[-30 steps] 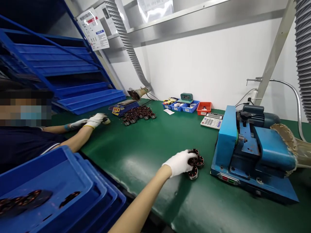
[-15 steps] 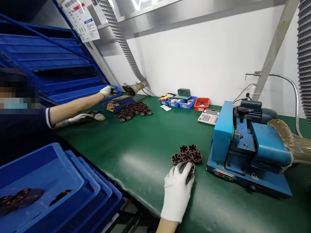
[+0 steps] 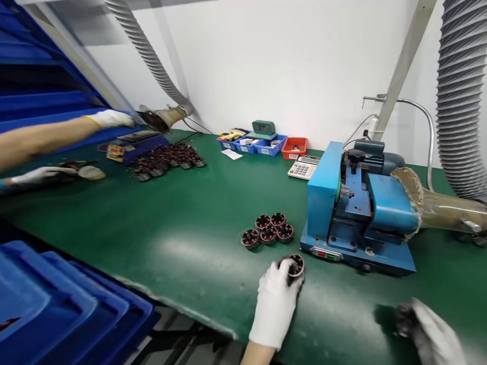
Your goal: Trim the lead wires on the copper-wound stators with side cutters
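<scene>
My left hand [image 3: 276, 301], in a white glove with darkened fingertips, grips a motor stator [image 3: 296, 265], a metal ring with copper windings, at the table's front part. Just behind it stands a tight group of several motor stators [image 3: 269, 233], apart from the held one. At the lower right, my right hand [image 3: 437, 329], also gloved, is smeared by motion. Its fingers close on a dark round part [image 3: 405, 320] that looks like another motor stator, though blur hides its details. This hand is above the green table [image 3: 213, 213], in front of the blue machine [image 3: 323, 203].
A calculator [image 3: 303, 167], a red bin [image 3: 294, 147], small blue bins [image 3: 268, 146] and a clock [image 3: 263, 127] line the wall. A heap of stators [image 3: 167, 161] lies to the left, near a co-worker's gloved hands [image 3: 110, 119]. Stacked blue trays [image 3: 68, 299] stand front left.
My left hand has come to the group and drawn one stator towards the front, away from the others. My right hand has entered at the lower right. The view has turned right.
</scene>
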`<action>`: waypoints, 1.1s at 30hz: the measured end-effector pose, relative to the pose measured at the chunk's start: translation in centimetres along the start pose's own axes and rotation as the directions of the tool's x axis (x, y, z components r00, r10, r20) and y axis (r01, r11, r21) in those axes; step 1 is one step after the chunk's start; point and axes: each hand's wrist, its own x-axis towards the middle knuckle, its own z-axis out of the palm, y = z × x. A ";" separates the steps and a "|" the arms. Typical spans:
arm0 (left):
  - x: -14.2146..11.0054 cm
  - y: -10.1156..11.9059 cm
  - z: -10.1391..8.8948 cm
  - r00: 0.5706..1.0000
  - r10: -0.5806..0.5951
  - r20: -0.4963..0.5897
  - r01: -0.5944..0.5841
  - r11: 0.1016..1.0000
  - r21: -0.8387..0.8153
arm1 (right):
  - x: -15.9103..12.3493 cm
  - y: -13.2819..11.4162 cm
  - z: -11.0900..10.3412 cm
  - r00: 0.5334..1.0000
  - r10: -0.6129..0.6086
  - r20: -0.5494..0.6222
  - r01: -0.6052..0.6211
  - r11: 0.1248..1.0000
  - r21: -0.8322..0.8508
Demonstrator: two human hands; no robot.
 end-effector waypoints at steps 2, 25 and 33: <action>-1.7 0.9 1.5 0.996 0.077 0.043 -0.074 0.996 -0.052 | -0.5 -1.7 3.1 0.985 0.041 0.169 -0.043 0.999 0.011; -4.3 4.3 4.1 0.883 0.465 0.068 -0.437 0.866 -0.243 | 1.5 -5.5 3.9 0.997 -0.077 0.004 0.076 0.983 0.166; -4.1 4.1 3.9 0.848 0.528 0.042 -0.497 0.822 -0.277 | -0.9 -4.3 8.6 0.970 -0.175 0.167 0.199 0.970 -0.140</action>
